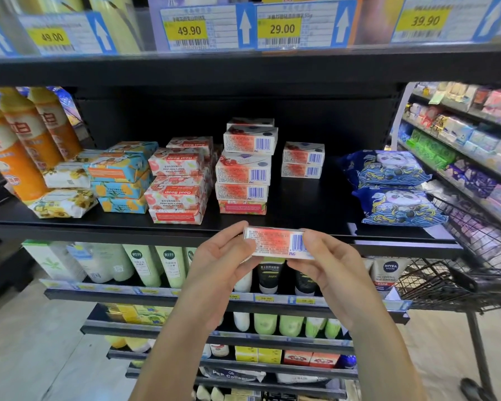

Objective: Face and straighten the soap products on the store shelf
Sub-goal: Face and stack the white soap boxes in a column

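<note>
I hold a white soap box [275, 242] with a red panel and a barcode in front of the black shelf's [301, 209] front edge. My left hand [223, 259] grips its left end and my right hand [327, 261] grips its right end. On the shelf stands a tall stack of matching white soap boxes [245, 169] and a low stack of two [302, 163] to its right. Left of them are Goat Soap packs [177, 180], turned upside down, then blue-and-orange packs [122, 180] and yellow-flowered packs [64, 202] lying askew.
Orange bottles [18, 140] stand at the shelf's left end and two blue panda-print packs [394, 189] lie at its right. A black wire cart [457, 270] is at the right. Tubes and bottles fill the lower shelves [145, 267]. Price labels [281, 28] hang above.
</note>
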`<state>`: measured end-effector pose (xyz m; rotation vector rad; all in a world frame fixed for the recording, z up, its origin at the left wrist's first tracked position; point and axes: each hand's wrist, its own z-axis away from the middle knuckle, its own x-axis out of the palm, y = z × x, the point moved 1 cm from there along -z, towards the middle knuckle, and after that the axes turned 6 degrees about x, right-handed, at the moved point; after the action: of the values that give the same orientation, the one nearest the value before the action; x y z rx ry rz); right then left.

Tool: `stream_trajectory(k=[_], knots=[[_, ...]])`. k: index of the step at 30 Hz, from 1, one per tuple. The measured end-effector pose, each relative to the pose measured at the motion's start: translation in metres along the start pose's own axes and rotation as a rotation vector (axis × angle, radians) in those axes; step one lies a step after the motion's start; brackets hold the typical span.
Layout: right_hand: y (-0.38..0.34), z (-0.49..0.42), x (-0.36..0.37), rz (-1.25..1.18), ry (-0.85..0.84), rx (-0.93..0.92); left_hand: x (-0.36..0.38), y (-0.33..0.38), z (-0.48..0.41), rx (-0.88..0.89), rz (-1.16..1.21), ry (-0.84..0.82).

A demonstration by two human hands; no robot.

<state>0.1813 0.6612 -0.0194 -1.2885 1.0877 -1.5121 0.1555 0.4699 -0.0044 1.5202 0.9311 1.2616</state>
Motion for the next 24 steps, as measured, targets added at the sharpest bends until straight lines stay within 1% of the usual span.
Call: stream_trajectory(k=[4,8,11,21,24], knots=[[0.0005,0.0004,-0.0015,-0.017,-0.003,-0.01,0.0001,-0.0001,-0.0011,-0.007,0.007,-0.012],[0.0005,0.0011,-0.0033,0.032,-0.012,-0.085,-0.0017,-0.0026,-0.0039,-0.024,0.048,0.003],[0.0019,0.0003,-0.0048,0.038,-0.034,-0.13,-0.0024,-0.0044,-0.0048,-0.023,0.023,-0.011],[0.0049,-0.0039,-0.0055,0.099,-0.07,-0.181,-0.0029,-0.0063,-0.0052,-0.018,0.009,0.043],[0.0058,-0.0043,-0.0053,0.174,-0.061,-0.202,-0.0043,-0.0078,-0.0057,-0.002,0.011,0.056]])
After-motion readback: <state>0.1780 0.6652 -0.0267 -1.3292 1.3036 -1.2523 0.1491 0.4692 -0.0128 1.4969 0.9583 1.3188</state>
